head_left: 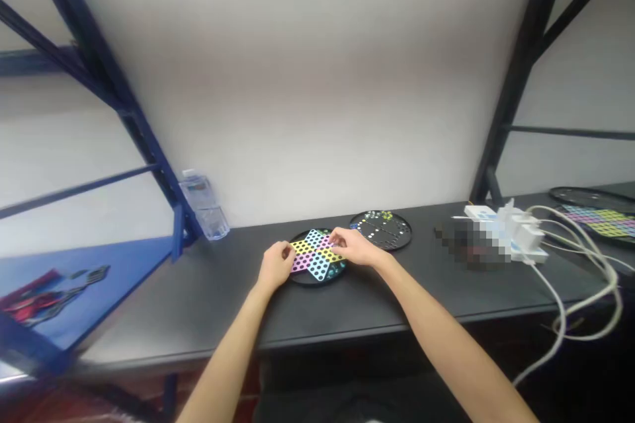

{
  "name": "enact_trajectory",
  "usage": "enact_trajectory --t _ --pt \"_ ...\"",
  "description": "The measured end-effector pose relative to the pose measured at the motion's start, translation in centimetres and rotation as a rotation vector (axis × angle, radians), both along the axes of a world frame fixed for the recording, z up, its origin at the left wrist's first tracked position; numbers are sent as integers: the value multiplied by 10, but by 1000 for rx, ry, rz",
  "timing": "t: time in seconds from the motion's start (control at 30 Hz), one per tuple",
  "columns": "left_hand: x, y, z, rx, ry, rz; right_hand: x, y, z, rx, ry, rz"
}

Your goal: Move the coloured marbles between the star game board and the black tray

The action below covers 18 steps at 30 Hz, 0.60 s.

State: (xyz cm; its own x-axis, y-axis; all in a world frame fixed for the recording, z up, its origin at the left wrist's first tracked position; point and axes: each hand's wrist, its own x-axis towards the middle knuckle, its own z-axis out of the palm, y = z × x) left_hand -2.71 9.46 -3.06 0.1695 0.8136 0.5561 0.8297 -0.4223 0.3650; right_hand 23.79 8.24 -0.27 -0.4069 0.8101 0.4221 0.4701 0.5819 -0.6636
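A star-shaped Chinese checkers board (318,269), with blue, yellow and pink hole-punched sections, sits over a round black tray (317,285) on the dark shelf. My left hand (276,267) is closed at the board's left edge, thumb and fingers pinching it. On the opposite side, my right hand (356,246) is closed over a yellow and pink corner, its fingertips gripping the board. Small glassy marbles (338,268) show in the tray beside the star. Exactly how the fingertips grip the underside is hidden.
A second round black tray (381,232) with marbles stands behind on the right. A clear plastic bottle (204,205) is at the back left. White cables (608,277) and a power strip (526,238) lie right. Red-handled tools (37,304) are on the blue surface.
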Motion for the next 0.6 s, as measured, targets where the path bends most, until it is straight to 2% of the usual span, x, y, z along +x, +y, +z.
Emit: enact_trajectory --t 0.1,0.33,0.5,0.6 --pt "0 0 1 -3 1 11 5 -4 4 -60 -19 7" --pt "-1 2 0 1 13 6 6 -8 10 -78 -114 91" --pt "-2 1 1 8 11 -3 9 -4 8 -55 -40 -26" --pt "-1 0 3 5 13 -10 10 0 5 -24 -43 -36"
